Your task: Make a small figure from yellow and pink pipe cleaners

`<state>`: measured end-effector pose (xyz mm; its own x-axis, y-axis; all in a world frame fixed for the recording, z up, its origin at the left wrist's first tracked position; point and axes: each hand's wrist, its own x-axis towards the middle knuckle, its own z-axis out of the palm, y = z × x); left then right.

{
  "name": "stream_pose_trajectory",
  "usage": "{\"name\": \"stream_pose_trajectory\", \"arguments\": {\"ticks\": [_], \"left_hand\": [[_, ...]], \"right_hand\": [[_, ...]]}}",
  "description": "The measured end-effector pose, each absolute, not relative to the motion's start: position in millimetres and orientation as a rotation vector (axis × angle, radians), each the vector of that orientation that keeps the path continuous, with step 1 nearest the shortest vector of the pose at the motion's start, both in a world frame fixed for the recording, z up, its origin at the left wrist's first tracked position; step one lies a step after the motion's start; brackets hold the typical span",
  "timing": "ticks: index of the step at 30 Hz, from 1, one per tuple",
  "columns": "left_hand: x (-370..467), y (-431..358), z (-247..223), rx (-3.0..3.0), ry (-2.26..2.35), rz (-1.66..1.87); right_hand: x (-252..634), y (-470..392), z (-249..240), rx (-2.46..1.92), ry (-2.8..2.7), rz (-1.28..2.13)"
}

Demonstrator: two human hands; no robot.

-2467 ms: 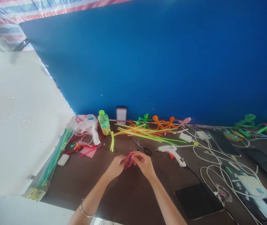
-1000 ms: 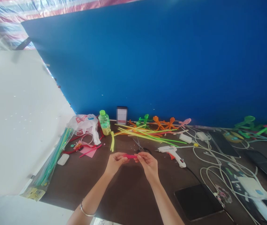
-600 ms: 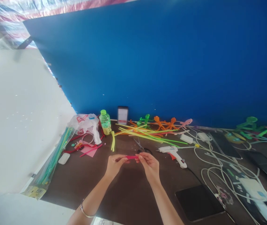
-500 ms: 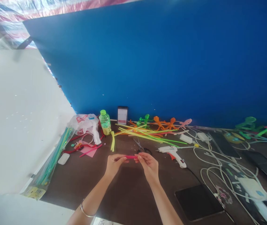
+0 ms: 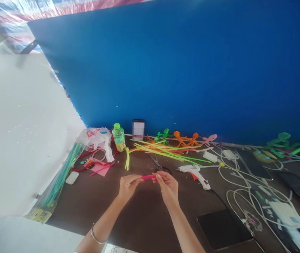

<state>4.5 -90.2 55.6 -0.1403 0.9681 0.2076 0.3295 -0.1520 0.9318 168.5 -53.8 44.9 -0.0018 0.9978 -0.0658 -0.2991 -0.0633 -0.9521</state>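
A short pink-red strip [image 5: 148,177] is stretched level between my two hands above the dark table [image 5: 139,218]. My left hand [image 5: 129,185] pinches its left end, and my right hand [image 5: 167,185] pinches the right end. Just behind my right hand lie scissors [image 5: 158,164] with dark handles, partly hidden by the fingers. A yellow bent bundle [image 5: 127,159] rests behind my left hand. Farther back is a loose pile of yellow, green and orange stems [image 5: 165,151].
A white glue gun [image 5: 195,175], a black tablet [image 5: 224,228] and tangled white cables [image 5: 234,174] lie to the right. A green-capped bottle [image 5: 118,138], plastic bag [image 5: 95,140] and bagged stems [image 5: 61,175] are left. Orange figures [image 5: 185,139] stand by the blue panel [image 5: 165,70].
The strip's right end has tilted slightly upward, and the fingers of both hands have shifted a little on it. The whole view has moved very slightly.
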Motion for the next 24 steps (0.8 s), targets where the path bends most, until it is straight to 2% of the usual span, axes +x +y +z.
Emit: {"name": "stream_pose_trajectory", "arguments": {"ticks": [6, 10, 15, 24], "left_hand": [[10.5, -86.5, 55.1, 1.306, 1.548, 1.357], [11.9, -82.1, 49.4, 1.117, 1.464, 1.362], [9.0, -80.3, 48.1, 1.185, 1.391, 1.276], [1.7, -79.7, 40.0, 1.320, 1.441, 1.170]], "right_hand": [[165.5, -57.6, 49.3, -1.041, -0.965, 1.371], [170.0, -55.7, 58.7, -1.045, -1.194, 1.335], [168.6, -46.1, 58.3, -1.144, -1.562, 1.270], [155.0, -45.1, 48.3, -1.143, -1.796, 1.254]]}}
